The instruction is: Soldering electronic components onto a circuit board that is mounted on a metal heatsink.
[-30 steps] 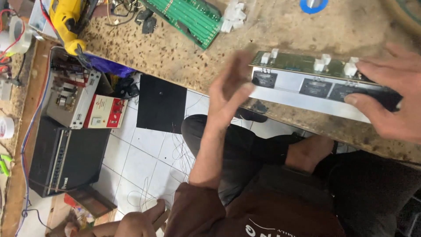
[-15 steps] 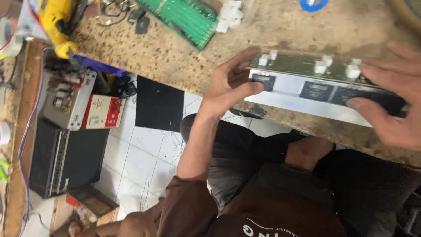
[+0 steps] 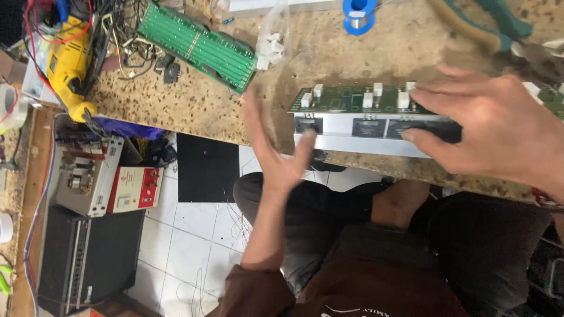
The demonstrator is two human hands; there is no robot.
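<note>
Releasing the silver panel [image 3: 376,126], my left hand [image 3: 276,158] now hangs open just off its end, while my right hand [image 3: 487,132] stays clamped over it at the counter [image 3: 176,100] edge.

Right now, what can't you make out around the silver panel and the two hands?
- Head view: the right end of the silver panel is covered by the right hand.
- The left hand is motion-blurred; its contact with the panel's left end is unclear.
- The pliers are cut off by the top edge.
- The panel's circuit board parts are too small to identify.
</note>
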